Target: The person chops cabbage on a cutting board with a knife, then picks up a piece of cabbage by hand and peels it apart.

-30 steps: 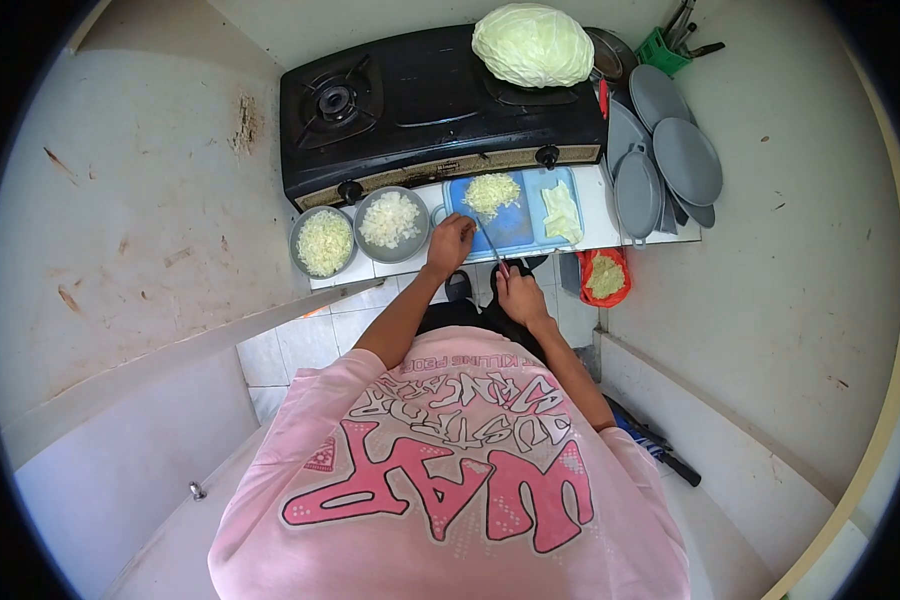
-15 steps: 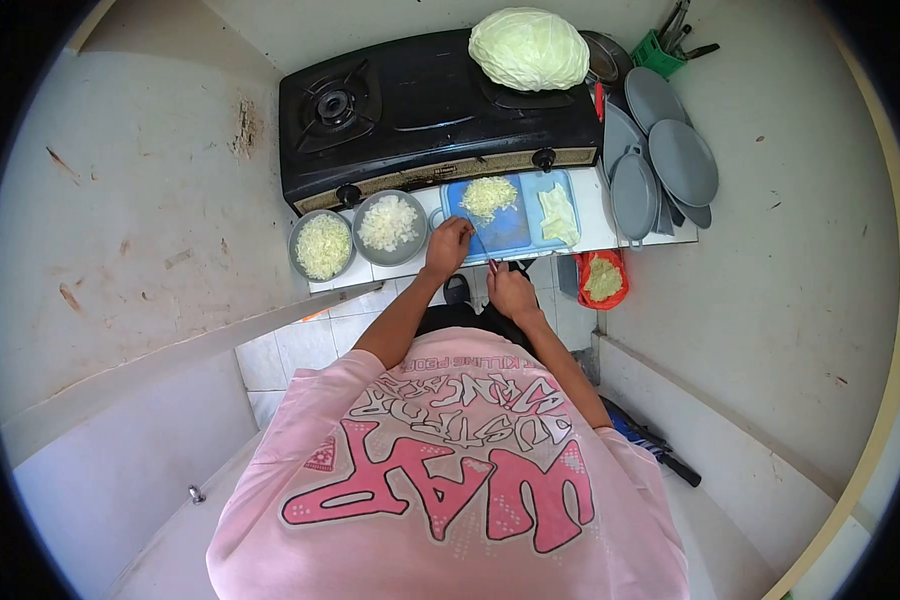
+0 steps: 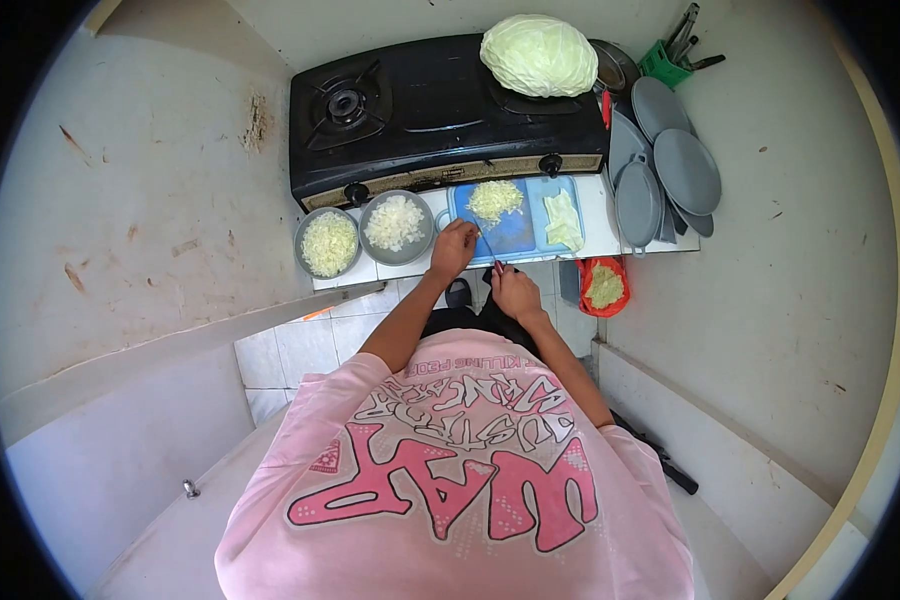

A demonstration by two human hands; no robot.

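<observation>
My right hand grips a knife by its red handle, and the thin blade points up and left over the blue cutting board. Close to the blade tip, my left hand rests at the board's left front corner with its fingers pressed together. A small pale bit shows at those fingertips, too small to name. Behind the hands, a pile of shredded cabbage lies on the board. Cabbage leaf pieces lie flat on the board's lighter right part.
Left of the board stand a bowl of chopped cabbage and a bowl of chopped white pieces. A whole cabbage sits on the black gas stove. Grey plates crowd the right side, above a red bag.
The view has shifted slightly, so everything sits a little lower and to the right. Both hands keep nearly the same place at the board, with the knife still in my right hand.
</observation>
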